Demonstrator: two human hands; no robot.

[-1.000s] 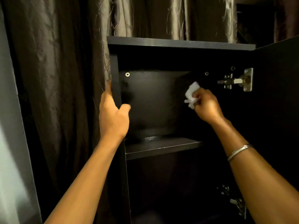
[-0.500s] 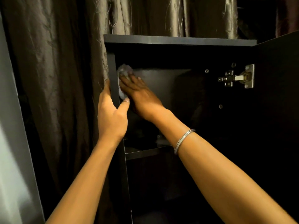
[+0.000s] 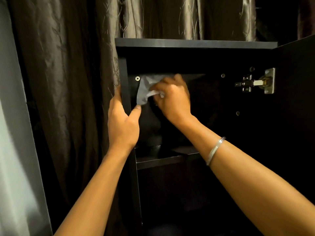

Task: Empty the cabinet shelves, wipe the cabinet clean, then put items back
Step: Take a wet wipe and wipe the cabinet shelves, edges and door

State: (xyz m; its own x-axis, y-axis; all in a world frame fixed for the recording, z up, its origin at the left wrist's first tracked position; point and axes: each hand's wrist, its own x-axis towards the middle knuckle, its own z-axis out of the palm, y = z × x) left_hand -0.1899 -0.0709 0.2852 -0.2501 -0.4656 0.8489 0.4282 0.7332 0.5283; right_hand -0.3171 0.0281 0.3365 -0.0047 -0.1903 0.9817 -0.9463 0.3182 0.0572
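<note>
A tall black cabinet (image 3: pixel 196 44) stands open in front of me, its upper compartment bare. My right hand (image 3: pixel 172 97) is inside that compartment, shut on a crumpled white wipe (image 3: pixel 146 89) pressed against the back panel near the upper left corner. My left hand (image 3: pixel 121 123) grips the cabinet's left side panel (image 3: pixel 125 82), thumb inside, fingers wrapped around the outer face. A black shelf (image 3: pixel 158 161) lies below both hands. The lower compartment is dark and I cannot tell what is in it.
The cabinet door (image 3: pixel 298 116) swings open at the right, held by a metal hinge (image 3: pixel 255 83). Dark brown curtains (image 3: pixel 68 82) hang behind and to the left of the cabinet. A pale wall or door edge (image 3: pixel 13 150) runs down the far left.
My right hand swept the wipe from the right of the back panel to its upper left corner, then drew back slightly right. My left hand stayed on the side panel.
</note>
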